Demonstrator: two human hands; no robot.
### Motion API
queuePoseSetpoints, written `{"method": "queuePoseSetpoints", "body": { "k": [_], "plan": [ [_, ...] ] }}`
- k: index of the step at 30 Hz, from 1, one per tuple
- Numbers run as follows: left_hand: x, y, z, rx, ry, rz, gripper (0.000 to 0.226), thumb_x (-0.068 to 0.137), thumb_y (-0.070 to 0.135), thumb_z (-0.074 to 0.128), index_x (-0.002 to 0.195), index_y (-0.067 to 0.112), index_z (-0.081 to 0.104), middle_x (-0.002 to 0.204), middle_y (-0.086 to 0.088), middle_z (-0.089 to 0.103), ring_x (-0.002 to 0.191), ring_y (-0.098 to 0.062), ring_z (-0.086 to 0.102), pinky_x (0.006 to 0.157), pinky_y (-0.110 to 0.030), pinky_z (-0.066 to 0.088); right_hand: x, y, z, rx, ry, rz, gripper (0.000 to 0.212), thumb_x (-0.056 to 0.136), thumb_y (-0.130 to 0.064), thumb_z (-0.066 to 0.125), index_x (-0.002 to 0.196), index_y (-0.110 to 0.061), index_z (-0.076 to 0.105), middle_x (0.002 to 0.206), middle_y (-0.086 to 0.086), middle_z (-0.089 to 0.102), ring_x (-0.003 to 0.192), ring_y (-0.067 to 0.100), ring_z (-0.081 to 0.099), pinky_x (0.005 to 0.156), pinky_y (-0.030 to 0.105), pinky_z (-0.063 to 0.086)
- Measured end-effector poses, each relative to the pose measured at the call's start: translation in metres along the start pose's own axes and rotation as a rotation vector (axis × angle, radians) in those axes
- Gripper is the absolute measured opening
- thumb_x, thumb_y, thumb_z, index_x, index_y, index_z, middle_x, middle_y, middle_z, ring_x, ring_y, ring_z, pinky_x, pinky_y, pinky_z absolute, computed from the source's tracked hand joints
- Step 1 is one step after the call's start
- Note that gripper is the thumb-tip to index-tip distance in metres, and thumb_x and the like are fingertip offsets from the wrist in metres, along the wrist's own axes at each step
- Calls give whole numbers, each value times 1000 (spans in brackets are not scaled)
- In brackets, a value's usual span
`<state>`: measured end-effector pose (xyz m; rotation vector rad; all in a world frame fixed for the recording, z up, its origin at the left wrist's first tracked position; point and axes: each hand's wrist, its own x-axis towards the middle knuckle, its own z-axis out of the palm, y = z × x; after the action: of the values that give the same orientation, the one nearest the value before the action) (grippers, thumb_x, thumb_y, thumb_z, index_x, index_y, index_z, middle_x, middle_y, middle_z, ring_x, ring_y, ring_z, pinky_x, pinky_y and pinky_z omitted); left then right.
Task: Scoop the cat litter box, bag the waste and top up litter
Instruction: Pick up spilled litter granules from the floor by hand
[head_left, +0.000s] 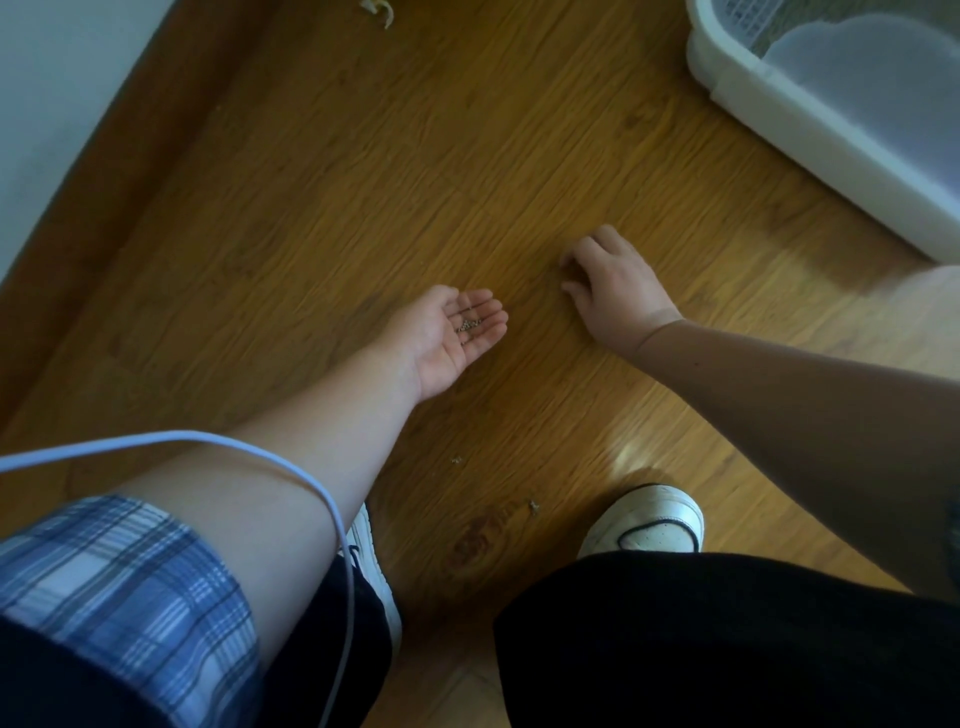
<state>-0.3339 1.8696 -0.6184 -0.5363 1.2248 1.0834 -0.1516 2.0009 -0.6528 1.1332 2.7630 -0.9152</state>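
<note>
Granules of grey cat litter (470, 325), only a few, lie in a small cluster at the base of the fingers of the left hand (447, 338), which is turned palm up, gently cupped, with the fingers relaxed and held together just above the floor. Just beside it, apart from it, the right hand (618, 291) is palm down with its fingers curled and the fingertips on the glossy brown wood-grain floor (363, 182); whether they pinch anything cannot be told, as the tips are hidden under the hand.

Well away from both hands, in the upper right corner, stands the white plastic litter box (831, 140), cut off by the frame edge, with a frosted translucent cover (872, 67) over it and a white slotted grid panel (743, 15) at its near end. Bare floor lies between the hands and the box.

Two small stray bits (533, 506) lie on the floor near the person's feet. A white sneaker with dark trim (654, 519) sits under the right arm, and another white sneaker (371, 566) shows partly behind the left forearm. Black trousers (727, 639) fill the lower edge. A blue plaid sleeve (119, 582) is rolled up on the left arm, and a thin white cable (182, 435) loops across that forearm. A brown skirting board (130, 171) and pale wall (52, 104) run along the left, with a yellowish scrap (379, 8) at the top edge.
</note>
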Motion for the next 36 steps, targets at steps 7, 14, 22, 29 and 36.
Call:
{"method": "queuePoseSetpoints", "body": {
  "k": [7,14,22,29,36],
  "plan": [
    [1,0,7,2,-13,-2,35,106,19,39,116,-4,63,105,-18,70,102,-29,70,87,-39,60,0,3,-2,26,5,-42,4,92,-9,62,92,-7,65,97,7,59,90,25,56,80,41,50],
    [-3,-3,10,29,-17,-18,38,107,19,36,124,-6,59,117,-21,66,116,-32,64,92,-39,58,1,6,1,-109,-6,-127,6,95,-11,58,94,-7,62,95,11,58,89,32,57,82,43,47],
    [-2,-2,11,18,-24,-14,37,107,19,38,123,-6,60,116,-21,67,113,-31,67,91,-39,59,-8,8,0,-123,94,-48,15,93,-11,58,108,-8,61,116,12,60,108,35,56,95,46,41],
    [0,0,10,-8,-41,0,33,106,18,40,117,-4,62,107,-18,69,106,-30,69,93,-39,58,-33,-8,18,-314,-175,-111,70,101,-40,40,160,-15,13,167,8,9,154,23,3,125,44,3],
    [0,3,8,-21,-49,3,31,105,17,42,117,-3,63,107,-18,71,107,-29,70,97,-40,56,-39,-3,28,-340,-212,-281,64,103,-28,38,159,-11,13,167,8,8,154,22,4,125,40,5]
  ]
}}
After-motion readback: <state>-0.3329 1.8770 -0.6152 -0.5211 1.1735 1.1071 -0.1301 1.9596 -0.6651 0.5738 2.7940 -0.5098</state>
